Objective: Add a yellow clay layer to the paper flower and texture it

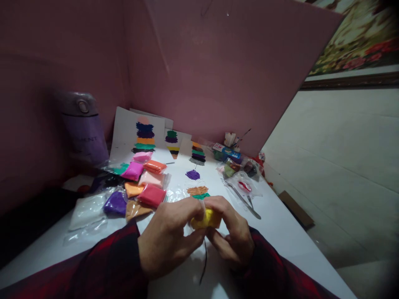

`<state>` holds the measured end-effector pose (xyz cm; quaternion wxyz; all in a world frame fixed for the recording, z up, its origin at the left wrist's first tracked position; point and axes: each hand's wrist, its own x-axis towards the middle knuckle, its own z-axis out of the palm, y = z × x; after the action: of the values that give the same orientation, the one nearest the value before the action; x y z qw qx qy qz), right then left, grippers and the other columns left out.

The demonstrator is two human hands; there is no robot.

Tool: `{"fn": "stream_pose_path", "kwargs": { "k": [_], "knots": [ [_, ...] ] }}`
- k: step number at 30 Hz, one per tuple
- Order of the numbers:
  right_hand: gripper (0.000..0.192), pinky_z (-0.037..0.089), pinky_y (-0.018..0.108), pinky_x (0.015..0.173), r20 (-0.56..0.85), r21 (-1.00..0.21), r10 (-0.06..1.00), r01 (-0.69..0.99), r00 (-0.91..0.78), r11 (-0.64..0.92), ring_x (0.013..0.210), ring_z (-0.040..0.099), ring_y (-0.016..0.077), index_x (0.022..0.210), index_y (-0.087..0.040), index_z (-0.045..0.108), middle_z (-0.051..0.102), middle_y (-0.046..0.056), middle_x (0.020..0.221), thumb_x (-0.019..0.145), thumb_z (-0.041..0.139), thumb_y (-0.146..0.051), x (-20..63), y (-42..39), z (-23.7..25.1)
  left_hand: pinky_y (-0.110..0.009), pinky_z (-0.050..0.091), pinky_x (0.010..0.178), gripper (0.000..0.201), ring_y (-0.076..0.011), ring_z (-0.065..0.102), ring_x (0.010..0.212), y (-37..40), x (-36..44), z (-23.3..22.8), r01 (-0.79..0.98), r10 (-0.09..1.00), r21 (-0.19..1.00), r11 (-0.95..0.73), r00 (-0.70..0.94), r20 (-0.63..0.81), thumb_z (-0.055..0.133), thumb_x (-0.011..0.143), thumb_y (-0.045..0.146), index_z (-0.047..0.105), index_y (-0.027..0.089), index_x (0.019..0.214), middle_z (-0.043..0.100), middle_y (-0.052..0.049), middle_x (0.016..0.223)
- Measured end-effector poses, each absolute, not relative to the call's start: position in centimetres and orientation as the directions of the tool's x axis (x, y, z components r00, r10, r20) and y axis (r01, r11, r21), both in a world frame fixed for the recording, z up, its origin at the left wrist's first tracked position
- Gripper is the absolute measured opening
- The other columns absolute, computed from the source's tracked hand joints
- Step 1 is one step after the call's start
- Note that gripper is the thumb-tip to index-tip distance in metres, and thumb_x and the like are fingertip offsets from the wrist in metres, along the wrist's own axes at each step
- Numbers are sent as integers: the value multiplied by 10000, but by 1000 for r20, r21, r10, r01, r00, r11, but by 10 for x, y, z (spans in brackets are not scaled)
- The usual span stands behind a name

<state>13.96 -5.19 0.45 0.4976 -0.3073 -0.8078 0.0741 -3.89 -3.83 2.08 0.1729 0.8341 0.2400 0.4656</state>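
"Where was the yellow lump (207, 220)?"

"In the lower centre of the frame, over the tabletop (294, 243). The left grip (171, 236) and the right grip (231, 233) both had it pinched between thumb and fingers."

"How would it have handled?"

"Light and soft, I judged, much like the plump red packet (152, 195) left of centre; it probably dented easily. Some pale film (203, 206) showed at its upper edge, likely slippery, though I couldn't tell whether it wrapped the whole lump."

"Best hold?"

"Opposite sides, gently; squeezing the middle hard could have squashed it."
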Motion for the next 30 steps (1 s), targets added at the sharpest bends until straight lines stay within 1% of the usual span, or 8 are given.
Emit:
{"fn": "stream_pose_path", "kwargs": {
  "k": [4,9,12,15,19,23,26,30],
  "knots": [
    [458,555,375,790,775,-424,565,429,-285,798,970,636,241,1192,-211,526,640,98,1066,770,549,-34,140,-51,4,-203,324,467,208,-75,379,482,-39,-38,15,313,566,474,-823,386,728,672,805,130,478,204,818,539,63,675],
    [437,549,350,806,819,-408,539,459,-198,789,956,635,223,1175,-222,537,639,80,1049,785,586,-31,139,-49,5,-232,397,503,190,-93,464,476,-41,-38,13,418,516,368,-831,329,791,630,907,293,522,213,1043,604,53,714],
    [466,550,344,817,838,-376,507,461,-202,804,973,628,218,1185,-220,538,633,77,1052,772,573,-7,139,-48,7,-248,422,537,178,-105,524,487,-41,-38,15,430,470,305,-850,357,808,565,955,300,539,211,1106,635,51,699],
    [454,555,352,826,862,-335,470,484,-190,809,980,627,219,1174,-219,550,629,80,1056,778,564,3,139,-47,8,-265,429,557,212,-134,611,556,-42,-38,14,474,450,259,-842,351,821,538,971,297,545,194,1155,675,27,716],
    [434,565,380,807,869,-302,454,515,-197,802,965,627,227,1165,-221,559,621,87,1049,794,552,3,138,-47,9,-266,424,552,213,-150,624,560,-43,-36,11,524,449,225,-821,349,823,548,960,257,549,196,1164,681,22,692],
    [433,565,391,779,866,-280,450,532,-220,799,950,620,232,1169,-222,555,611,94,1033,808,536,16,138,-48,8,-268,384,491,109,-152,582,480,-41,-35,10,557,513,280,-782,319,797,539,931,221,574,198,1032,658,31,630],
    [431,555,378,791,855,-283,460,531,-237,799,955,614,225,1160,-211,559,608,96,1034,807,520,34,138,-48,6,-251,379,473,17,-131,539,447,-39,-36,11,492,604,407,-770,357,712,558,886,191,571,186,895,608,41,583],
    [432,549,371,790,842,-315,482,505,-242,803,961,612,227,1145,-202,563,608,95,1034,786,518,34,138,-47,5,-222,359,462,59,-103,473,460,-38,-38,13,401,669,537,-742,382,638,564,837,151,550,183,790,538,46,577]
  ]
}}
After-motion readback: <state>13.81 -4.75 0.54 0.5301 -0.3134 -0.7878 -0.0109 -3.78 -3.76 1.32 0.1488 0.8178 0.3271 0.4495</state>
